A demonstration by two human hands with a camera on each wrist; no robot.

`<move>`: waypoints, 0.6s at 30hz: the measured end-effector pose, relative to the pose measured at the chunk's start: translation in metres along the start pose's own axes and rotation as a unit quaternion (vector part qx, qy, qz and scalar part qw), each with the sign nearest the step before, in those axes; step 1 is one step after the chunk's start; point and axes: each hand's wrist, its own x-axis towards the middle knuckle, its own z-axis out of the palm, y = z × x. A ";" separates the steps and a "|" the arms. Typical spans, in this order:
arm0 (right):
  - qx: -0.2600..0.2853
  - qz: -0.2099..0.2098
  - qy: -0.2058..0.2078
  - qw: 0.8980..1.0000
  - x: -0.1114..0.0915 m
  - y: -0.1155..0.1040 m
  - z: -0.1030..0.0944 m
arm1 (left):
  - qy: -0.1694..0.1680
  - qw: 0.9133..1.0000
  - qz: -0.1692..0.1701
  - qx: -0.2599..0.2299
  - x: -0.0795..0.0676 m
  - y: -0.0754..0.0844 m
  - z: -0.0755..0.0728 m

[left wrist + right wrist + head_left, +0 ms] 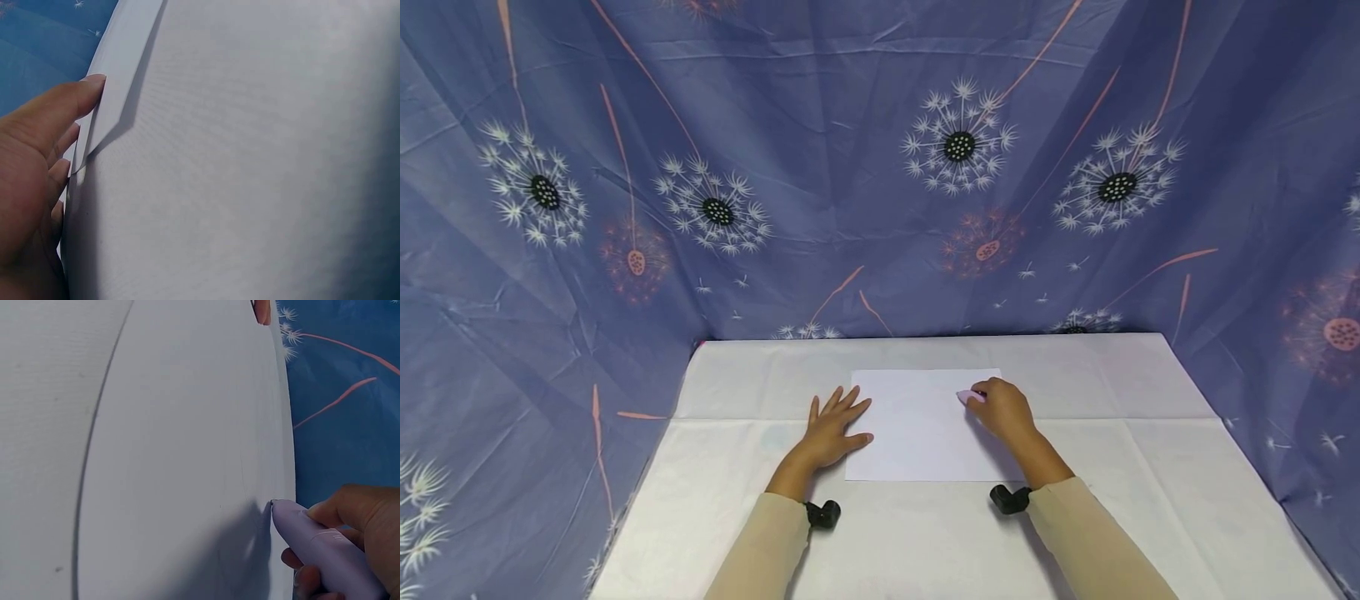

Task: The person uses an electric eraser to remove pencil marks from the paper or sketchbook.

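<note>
A white sheet of paper (910, 433) lies on the white-covered table. My left hand (829, 435) has its fingers spread at the sheet's left edge; in the left wrist view its thumb (94, 87) touches the paper (128, 56) near a corner. Toward the sheet's upper right, my right hand (1004, 408) grips a chunky lavender pen-shaped tool (972, 397). Its small dark tip meets the paper (169, 437) in the right wrist view, where the tool (319, 544) slants from the fingers and the hand casts a shadow. What kind of tool it is I cannot tell.
The white tablecloth (1150, 467) shows fold creases and extends around the sheet. A blue curtain (835, 167) with dandelion prints hangs behind the table and along both sides. Black wrist cameras (824, 515) sit at both cuffs.
</note>
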 end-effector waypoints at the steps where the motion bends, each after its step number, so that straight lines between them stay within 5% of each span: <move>1: 0.000 0.000 0.000 1.000 0.001 -0.001 0.000 | -0.002 1.000 -0.001 -0.001 0.000 0.000 -0.001; 18: -0.006 0.005 -0.003 1.000 0.009 -0.003 0.004 | -0.006 1.000 -0.002 0.008 0.001 -0.002 0.000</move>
